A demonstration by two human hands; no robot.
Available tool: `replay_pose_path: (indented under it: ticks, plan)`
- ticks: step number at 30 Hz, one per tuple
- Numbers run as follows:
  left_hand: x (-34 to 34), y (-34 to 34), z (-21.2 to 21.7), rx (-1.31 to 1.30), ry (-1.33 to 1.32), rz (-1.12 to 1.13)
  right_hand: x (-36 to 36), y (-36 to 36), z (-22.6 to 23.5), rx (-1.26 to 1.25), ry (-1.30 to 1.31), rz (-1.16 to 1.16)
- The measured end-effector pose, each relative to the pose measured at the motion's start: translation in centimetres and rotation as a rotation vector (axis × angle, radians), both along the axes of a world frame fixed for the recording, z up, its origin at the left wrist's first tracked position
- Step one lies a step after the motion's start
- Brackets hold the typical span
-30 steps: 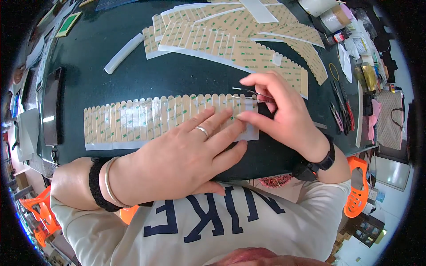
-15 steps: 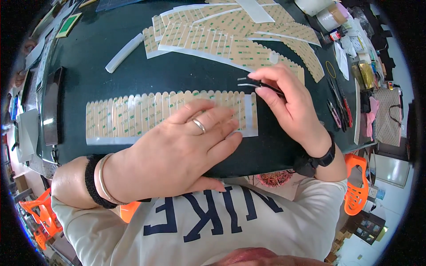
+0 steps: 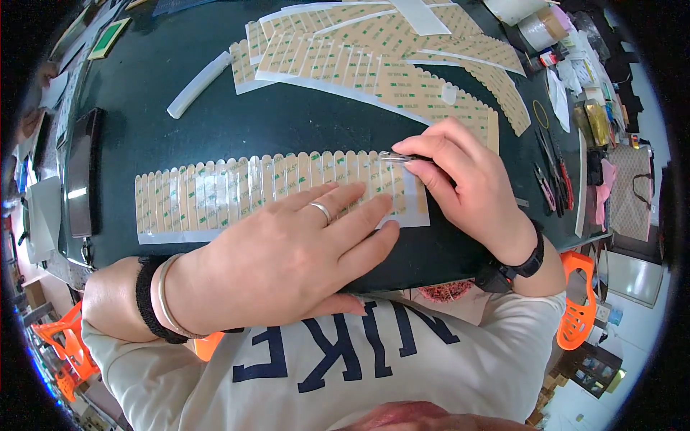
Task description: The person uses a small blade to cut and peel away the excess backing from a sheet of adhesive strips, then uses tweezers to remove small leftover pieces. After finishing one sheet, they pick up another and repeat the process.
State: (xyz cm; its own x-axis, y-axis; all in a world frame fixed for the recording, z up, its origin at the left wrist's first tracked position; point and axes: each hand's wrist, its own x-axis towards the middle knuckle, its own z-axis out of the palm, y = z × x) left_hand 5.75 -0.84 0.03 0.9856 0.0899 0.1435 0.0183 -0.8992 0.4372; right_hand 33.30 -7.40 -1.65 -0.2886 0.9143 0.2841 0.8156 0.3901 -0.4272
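A sheet of tan adhesive strips (image 3: 208,190) with rounded tops and a white backing edge lies along the near part of the dark table. My left hand (image 3: 295,233) rests flat on it, fingers outstretched and slightly apart, covering the middle and lower part of several strips. In my right hand (image 3: 467,176) a pair of tweezers (image 3: 404,156) is pinched between thumb and fingers. Their tips touch or hover at the top of a strip near the sheet's right end; actual contact is too small to tell.
More tan adhesive sheets (image 3: 402,79) overlap at the far side, with a white strip (image 3: 422,16) on top. A rolled white piece (image 3: 200,85) lies left of them. Pliers-like tools (image 3: 553,169) and a rubber band (image 3: 540,113) are at right; a long black case (image 3: 88,172) is at left.
My right hand has brought the tweezers down and left onto the sheet's top edge, and their tips have come together. The sheet has shifted slightly toward me at its lower edge.
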Motion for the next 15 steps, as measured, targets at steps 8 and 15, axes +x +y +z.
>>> replay_pose_path:
  ticks: [8, 15]
  plan:
    - [0.07, 0.11, 0.02, 0.084, 0.041, -0.017, -0.19, -0.01, -0.14, 0.047, -0.006, 0.01]
    - [0.09, 0.06, 0.04, 0.067, 0.051, -0.011, 0.17, -0.39, 0.16, -0.01, 0.022, 0.04]
